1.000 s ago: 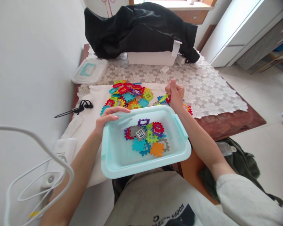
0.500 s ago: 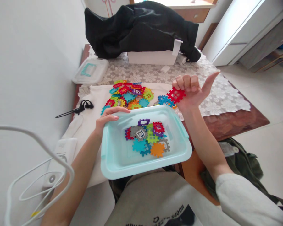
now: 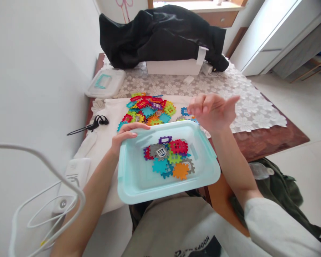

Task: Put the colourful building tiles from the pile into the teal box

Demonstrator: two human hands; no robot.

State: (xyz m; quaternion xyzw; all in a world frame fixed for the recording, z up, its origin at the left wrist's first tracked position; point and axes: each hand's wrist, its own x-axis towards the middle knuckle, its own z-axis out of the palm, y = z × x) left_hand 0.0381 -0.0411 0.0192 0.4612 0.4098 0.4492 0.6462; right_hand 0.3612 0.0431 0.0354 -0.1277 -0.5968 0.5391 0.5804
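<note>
A pale blue plastic tray (image 3: pixel 131 178) rests on my lap against the table edge. Inside lie several coloured interlocking tiles, with a red tile (image 3: pixel 178 146) on top. My left hand (image 3: pixel 127 132) grips the tray's far left rim, thumb on the edge. My right hand (image 3: pixel 211 111) hovers above the tray's far right corner, fingers loosely spread and slightly blurred, with nothing in them. Beyond the tray, a heap of loose tiles (image 3: pixel 148 109) sits on a white cloth (image 3: pixel 107 132), and a few more tiles (image 3: pixel 185 111) lie just behind my right hand.
A clear lid (image 3: pixel 105 82) with a blue handle lies at the table's back left. A white box (image 3: pixel 172 67) under a black garment (image 3: pixel 163 34) stands at the back. Black earphones (image 3: pixel 96 123) lie on the cloth. White cables (image 3: pixel 42 210) hang at left. A green bag (image 3: pixel 280 194) lies on the floor.
My right hand lifted a red tile from the table, turned palm up, then came over the tray and opened; the red tile has left the hand and a red tile tops the tray's pile.
</note>
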